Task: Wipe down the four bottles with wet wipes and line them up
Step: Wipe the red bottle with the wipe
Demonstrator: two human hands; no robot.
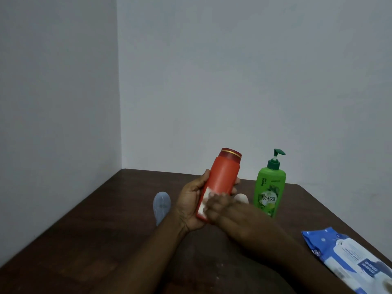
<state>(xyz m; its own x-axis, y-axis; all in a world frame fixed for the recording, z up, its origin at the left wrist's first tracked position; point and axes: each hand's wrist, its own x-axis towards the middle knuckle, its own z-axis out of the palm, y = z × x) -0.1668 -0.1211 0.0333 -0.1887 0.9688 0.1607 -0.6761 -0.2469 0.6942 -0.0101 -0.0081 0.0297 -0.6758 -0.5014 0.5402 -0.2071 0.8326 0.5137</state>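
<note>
Hands meet above the middle of a dark wooden tabletop (84,240). Our left hand (192,205) wraps closed around an orange bottle (220,181) with a red cap, held tilted, fingers (236,181) curled behind it. Our right hand (220,209), blurred, presses a white wet wipe (205,198) against the bottle's lower side. We count three more bottles: one green pump bottle (270,194) upright near the far edge, one pale blue bottle (161,205) lying left of the hands, one white bottle (241,198) mostly hidden. One blue wipes pack (347,257) lies at the right edge. The near left corner is open.
</note>
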